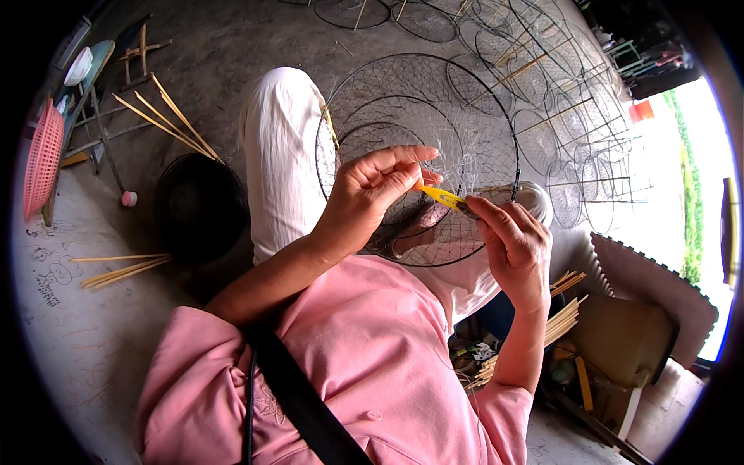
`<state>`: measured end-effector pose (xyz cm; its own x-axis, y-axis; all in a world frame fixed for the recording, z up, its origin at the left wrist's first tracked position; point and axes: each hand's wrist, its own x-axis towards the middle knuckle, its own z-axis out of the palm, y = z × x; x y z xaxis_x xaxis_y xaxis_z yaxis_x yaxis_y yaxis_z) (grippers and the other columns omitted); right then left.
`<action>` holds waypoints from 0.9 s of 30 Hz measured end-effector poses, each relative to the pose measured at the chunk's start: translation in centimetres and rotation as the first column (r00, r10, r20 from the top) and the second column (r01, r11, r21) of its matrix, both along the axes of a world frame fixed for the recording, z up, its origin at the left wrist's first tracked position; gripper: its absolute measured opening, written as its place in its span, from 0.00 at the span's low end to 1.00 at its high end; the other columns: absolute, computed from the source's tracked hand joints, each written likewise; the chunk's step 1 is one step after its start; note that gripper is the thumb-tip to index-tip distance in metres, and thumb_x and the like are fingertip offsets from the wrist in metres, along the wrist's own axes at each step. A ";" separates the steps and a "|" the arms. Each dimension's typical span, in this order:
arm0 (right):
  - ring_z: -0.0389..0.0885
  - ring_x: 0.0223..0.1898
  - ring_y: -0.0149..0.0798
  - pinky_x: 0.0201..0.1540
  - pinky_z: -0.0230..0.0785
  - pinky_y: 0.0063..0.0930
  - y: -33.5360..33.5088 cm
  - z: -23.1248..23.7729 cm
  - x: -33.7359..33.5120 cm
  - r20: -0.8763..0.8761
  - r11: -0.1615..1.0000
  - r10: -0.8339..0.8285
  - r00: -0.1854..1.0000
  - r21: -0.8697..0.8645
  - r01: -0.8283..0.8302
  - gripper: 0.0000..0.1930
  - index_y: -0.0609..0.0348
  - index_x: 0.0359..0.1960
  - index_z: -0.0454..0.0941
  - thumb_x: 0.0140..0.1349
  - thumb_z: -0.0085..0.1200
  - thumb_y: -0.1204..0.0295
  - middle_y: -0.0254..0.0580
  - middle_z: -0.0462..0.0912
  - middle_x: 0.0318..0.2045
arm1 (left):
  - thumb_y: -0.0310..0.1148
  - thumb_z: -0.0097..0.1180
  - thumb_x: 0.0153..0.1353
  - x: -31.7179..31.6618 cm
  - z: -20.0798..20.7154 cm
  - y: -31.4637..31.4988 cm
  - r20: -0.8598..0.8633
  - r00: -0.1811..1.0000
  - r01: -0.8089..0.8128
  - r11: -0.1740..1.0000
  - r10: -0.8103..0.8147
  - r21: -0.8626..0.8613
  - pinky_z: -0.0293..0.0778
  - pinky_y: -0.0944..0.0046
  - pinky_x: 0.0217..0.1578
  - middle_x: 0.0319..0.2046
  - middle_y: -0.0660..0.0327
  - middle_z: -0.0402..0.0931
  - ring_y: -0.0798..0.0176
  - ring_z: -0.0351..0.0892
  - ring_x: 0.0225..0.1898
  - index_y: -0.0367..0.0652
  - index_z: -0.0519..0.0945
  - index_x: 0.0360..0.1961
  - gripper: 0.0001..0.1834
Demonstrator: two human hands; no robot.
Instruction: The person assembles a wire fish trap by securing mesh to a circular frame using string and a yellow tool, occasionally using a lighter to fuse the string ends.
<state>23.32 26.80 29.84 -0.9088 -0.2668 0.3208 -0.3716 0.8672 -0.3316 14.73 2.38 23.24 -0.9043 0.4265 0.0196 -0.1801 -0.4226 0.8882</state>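
Observation:
A yellow netting needle (446, 198) lies between my two hands. My right hand (515, 236) pinches its right end between thumb and fingers. At its left tip, my left hand (380, 182) has thumb and fingers closed, while one finger stretches out above. Fine pale strands bunch up just beyond the needle. Behind the hands a round net trap (418, 85) with dark wire hoops and thin mesh leans across my lap. Inner hoops show through its mesh. Whether the left fingertips also pinch a strand is hidden.
Several more hooped net traps (535, 85) with wooden sticks stretch along the far right. On the left are a dark round basket (200, 208) with sticks, a pink plastic basket (45, 159) and a small stand. At the lower right lie bundled sticks (562, 322) beside a brown box (624, 337).

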 end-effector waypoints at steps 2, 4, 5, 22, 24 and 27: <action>0.86 0.34 0.43 0.36 0.79 0.40 0.1 -0.1 -0.4 -0.006 1.000 0.006 1.000 -0.016 -0.006 0.25 0.46 0.62 0.87 0.63 0.69 0.80 0.35 0.85 0.33 | 0.27 0.53 0.85 -0.3 0.0 -0.1 0.014 1.000 0.022 1.000 -0.022 0.016 0.80 0.55 0.69 0.41 0.61 0.85 0.57 0.90 0.59 0.34 0.83 0.69 0.18; 0.87 0.34 0.44 0.36 0.79 0.40 0.0 -0.4 -0.9 -0.012 0.999 0.013 1.000 -0.034 -0.014 0.24 0.47 0.61 0.87 0.63 0.69 0.80 0.35 0.85 0.33 | 0.28 0.52 0.85 -0.5 -0.1 -0.1 0.033 0.998 0.048 0.997 -0.050 0.056 0.80 0.54 0.69 0.42 0.61 0.86 0.56 0.90 0.60 0.34 0.83 0.69 0.18; 0.87 0.34 0.44 0.36 0.79 0.40 -0.1 -0.7 -1.2 0.013 0.997 0.033 0.999 -0.074 -0.032 0.21 0.50 0.59 0.87 0.64 0.69 0.80 0.36 0.86 0.33 | 0.29 0.50 0.86 -0.6 -0.2 -0.1 0.050 0.996 0.074 0.993 -0.079 0.096 0.80 0.52 0.70 0.42 0.60 0.86 0.55 0.90 0.60 0.34 0.82 0.69 0.19; 0.87 0.39 0.49 0.39 0.80 0.41 -7.9 -3.1 -7.5 -0.232 0.923 -0.230 0.945 -0.361 0.136 0.23 0.58 0.57 0.83 0.62 0.77 0.71 0.51 0.83 0.49 | 0.28 0.65 0.74 -3.3 -2.8 4.2 0.300 0.902 0.165 0.889 -0.311 0.426 0.77 0.59 0.63 0.56 0.61 0.82 0.64 0.82 0.62 0.37 0.76 0.68 0.23; 0.85 0.37 0.49 0.39 0.79 0.43 -8.1 -3.3 -9.3 -0.212 0.897 -0.315 0.925 -0.386 0.217 0.20 0.58 0.54 0.84 0.62 0.76 0.71 0.50 0.82 0.48 | 0.35 0.65 0.77 -4.6 -3.1 3.7 0.315 0.888 0.218 0.909 -0.336 0.355 0.76 0.53 0.66 0.64 0.56 0.78 0.62 0.79 0.66 0.38 0.68 0.78 0.33; 0.82 0.44 0.55 0.47 0.75 0.50 -10.4 -1.1 -10.0 -0.468 0.972 -0.099 0.878 -0.234 -0.015 0.17 0.58 0.48 0.86 0.57 0.72 0.70 0.50 0.83 0.50 | 0.50 0.59 0.80 -6.7 -2.2 2.0 0.360 0.884 0.200 0.936 -0.300 0.288 0.76 0.50 0.69 0.68 0.53 0.75 0.58 0.77 0.69 0.42 0.56 0.86 0.43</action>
<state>13.31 16.39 28.78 -0.6403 -0.1010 0.7614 -0.4980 0.8093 -0.3115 8.04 4.39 21.03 -0.7219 0.6667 -0.1854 -0.6199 -0.5039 0.6016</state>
